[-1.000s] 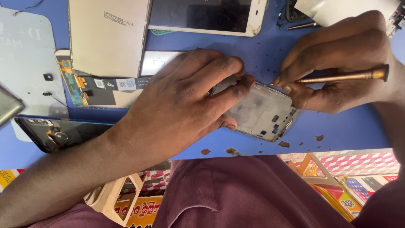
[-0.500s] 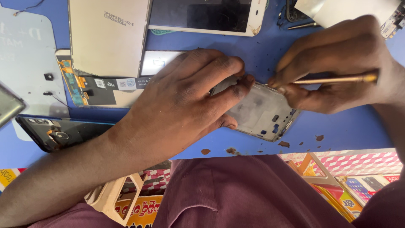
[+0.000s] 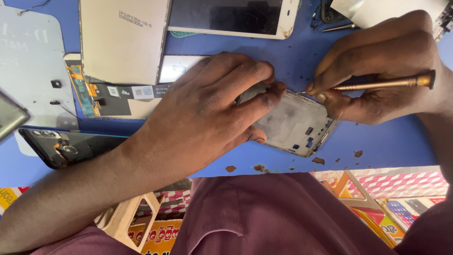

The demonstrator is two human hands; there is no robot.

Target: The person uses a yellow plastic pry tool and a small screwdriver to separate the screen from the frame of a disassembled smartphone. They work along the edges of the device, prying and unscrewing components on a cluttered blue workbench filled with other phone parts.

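Note:
An opened phone frame (image 3: 295,123), grey with small blue parts along its edge, lies on the blue work surface (image 3: 387,141). My left hand (image 3: 207,113) presses down on its left end, fingers spread over it. My right hand (image 3: 382,71) grips a slim brass-coloured screwdriver (image 3: 387,82), held almost level, with its thin tip touching the frame's upper edge just beside my left fingertips.
A beige metal back plate (image 3: 120,40) and a white-framed phone screen (image 3: 231,16) lie at the top. A display panel with flex cable (image 3: 108,92) and a black phone body (image 3: 61,146) lie left. Small brown chips (image 3: 257,167) dot the near edge. Below the surface stands a stool (image 3: 127,217).
My right hand has shifted slightly with the screwdriver, keeping its tip at the frame's upper edge. My left hand has stayed pressed on the frame.

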